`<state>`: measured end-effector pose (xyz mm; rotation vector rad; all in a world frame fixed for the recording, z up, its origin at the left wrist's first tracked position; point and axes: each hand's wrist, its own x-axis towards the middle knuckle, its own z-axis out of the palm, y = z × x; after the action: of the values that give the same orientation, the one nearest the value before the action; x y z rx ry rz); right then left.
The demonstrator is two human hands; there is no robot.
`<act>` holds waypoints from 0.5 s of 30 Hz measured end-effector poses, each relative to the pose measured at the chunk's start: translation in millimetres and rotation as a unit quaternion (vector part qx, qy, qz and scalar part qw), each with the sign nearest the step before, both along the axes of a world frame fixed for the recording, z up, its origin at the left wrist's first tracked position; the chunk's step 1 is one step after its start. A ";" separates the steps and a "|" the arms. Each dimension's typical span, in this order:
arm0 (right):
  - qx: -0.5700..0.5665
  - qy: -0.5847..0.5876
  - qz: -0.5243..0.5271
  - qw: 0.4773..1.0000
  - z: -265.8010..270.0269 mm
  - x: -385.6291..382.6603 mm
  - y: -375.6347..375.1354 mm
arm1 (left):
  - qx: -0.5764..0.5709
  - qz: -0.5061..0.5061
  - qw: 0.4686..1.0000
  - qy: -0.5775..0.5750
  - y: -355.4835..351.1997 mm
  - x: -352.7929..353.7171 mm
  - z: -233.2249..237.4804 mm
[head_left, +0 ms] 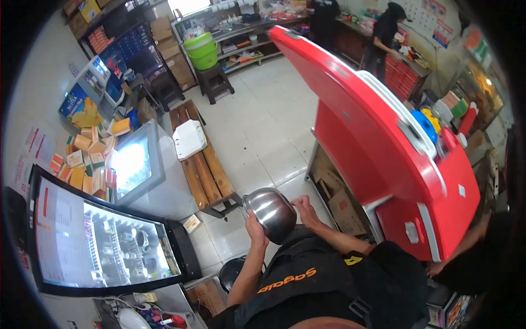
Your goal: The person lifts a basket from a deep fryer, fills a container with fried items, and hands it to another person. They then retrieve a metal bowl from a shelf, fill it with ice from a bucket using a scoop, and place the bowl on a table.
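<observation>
A shiny metal bowl (271, 214) is tilted in front of the black apron, its rounded outside facing up toward the camera. My left hand (255, 227) grips its left side, low on the wall. On the right, my right hand (304, 209) holds the bowl near its edge with bent fingers. The inside of the bowl is hidden. Just right of my right forearm stands a large red cooler box (356, 142) with its lid raised.
A wooden bench (205, 175) bears a white foam box (189, 139). Left are a glass-door fridge (109, 241) and a freezer (170, 181). A green bucket (201, 52) sits on a stool. Behind stands a person in black (383, 35); another person's hand (435, 268) is at lower right.
</observation>
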<state>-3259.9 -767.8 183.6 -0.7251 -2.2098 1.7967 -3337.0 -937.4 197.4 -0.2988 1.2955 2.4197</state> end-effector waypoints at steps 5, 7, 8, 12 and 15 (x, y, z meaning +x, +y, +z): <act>0.121 -0.188 -0.124 0.967 -115.0 -101.9 66.0 | -0.013 0.033 0.999 -0.025 31.3 -128.9 -39.9; 0.081 -0.334 -0.039 0.938 -133.4 -124.6 119.7 | -0.026 0.024 0.998 -0.049 43.3 -172.2 -58.1; 0.139 -0.391 -0.071 0.907 -187.9 -131.1 148.5 | -0.016 0.005 0.998 -0.056 55.8 -208.1 -58.4; 0.043 -0.425 -0.081 0.901 -293.2 -196.9 251.0 | -0.055 -0.085 0.995 0.001 97.5 -356.0 -40.9; 0.049 -0.333 -0.086 0.938 -266.9 -324.8 271.9 | -0.363 -0.115 0.913 0.148 121.7 -465.8 10.7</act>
<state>-3584.8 -495.9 -83.3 -1.6414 -2.4826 1.4773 -3802.8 -815.8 208.2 0.0421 2.2023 1.7437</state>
